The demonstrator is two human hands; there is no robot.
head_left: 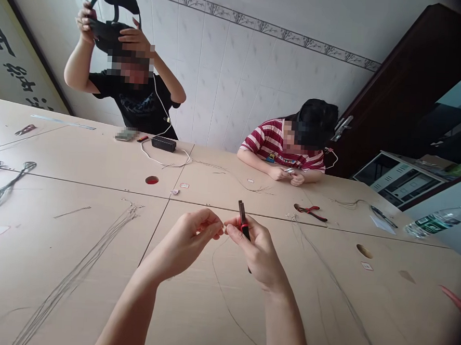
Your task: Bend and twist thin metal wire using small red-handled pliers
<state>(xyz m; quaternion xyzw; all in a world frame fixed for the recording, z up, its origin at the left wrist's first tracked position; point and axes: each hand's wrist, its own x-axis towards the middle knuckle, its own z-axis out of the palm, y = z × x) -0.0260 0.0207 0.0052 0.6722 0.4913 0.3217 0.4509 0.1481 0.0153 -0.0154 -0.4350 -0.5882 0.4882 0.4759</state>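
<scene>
My right hand (255, 249) is closed around a small dark tool with a red band (243, 218), its tip pointing up and away from me. My left hand (193, 238) pinches the end of a thin wire (223, 292) right beside the right fingertips. The wire hangs down in a loop over the tan table (92, 268) toward me. Both hands are held just above the table's near middle.
Bundles of thin wires (80, 267) lie to the left and right. Red-handled pliers (310, 211) rest beyond my hands. Across the table, one person in a striped shirt works with small parts; another lifts a headset. A black box (163, 143), table holes and a water bottle (438, 222) are nearby.
</scene>
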